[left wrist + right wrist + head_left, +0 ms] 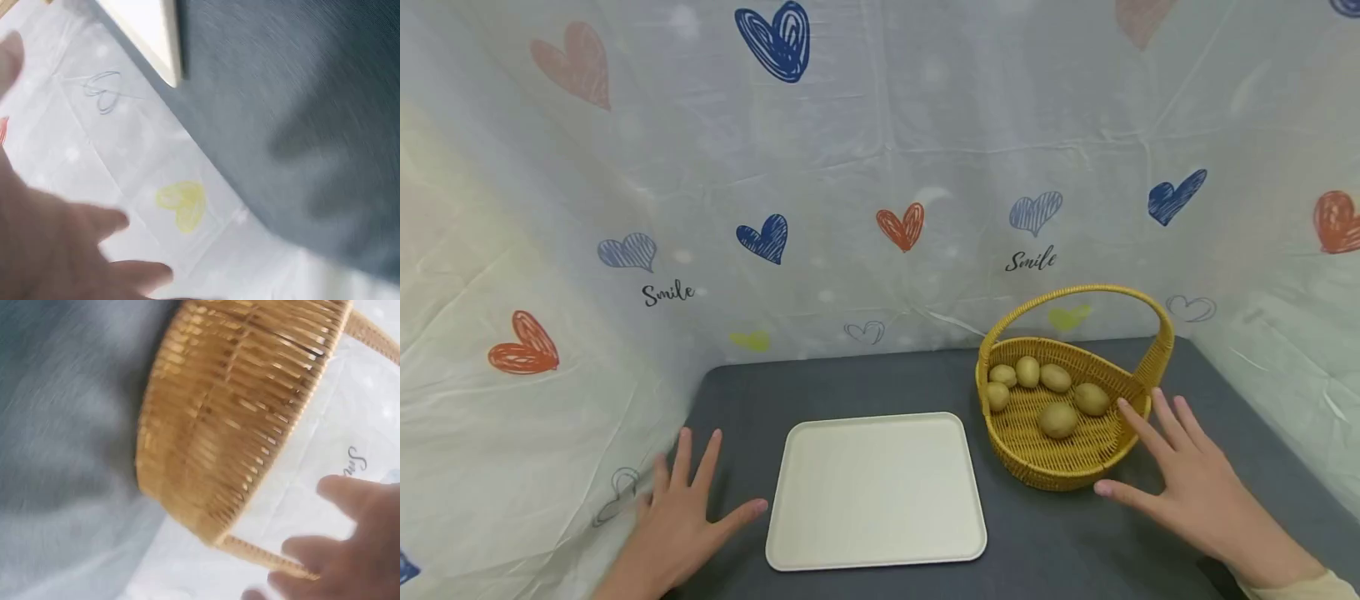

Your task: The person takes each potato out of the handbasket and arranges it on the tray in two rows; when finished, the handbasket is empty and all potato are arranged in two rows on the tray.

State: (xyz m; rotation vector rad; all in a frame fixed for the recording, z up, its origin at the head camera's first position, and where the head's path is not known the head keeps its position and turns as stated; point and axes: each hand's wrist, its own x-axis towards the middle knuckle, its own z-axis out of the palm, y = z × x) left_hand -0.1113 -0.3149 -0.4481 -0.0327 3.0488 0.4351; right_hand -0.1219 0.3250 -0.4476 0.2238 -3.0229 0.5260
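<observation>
My left hand (673,517) is spread with its fingers extended, left of a cream rectangular tray (876,492), and holds nothing. In the left wrist view the blurred left hand (50,244) appears beside a corner of the tray (164,62). To the right of the tray stands a yellow woven basket (1052,471) with a tall arched handle. Several brownish round potatoes or kiwis (1058,420) lie inside it. My right hand (1195,487), fingers apart, is at the basket's right side, its fingertips overlapping the rim in the head view. The right wrist view shows the basket's wall (212,419) close to the hand (350,550).
A dark grey cloth (865,383) covers the table. Behind and on both sides hangs a white curtain (835,167) printed with hearts and the word Smile. The basket's handle (1082,289) arches high over its contents.
</observation>
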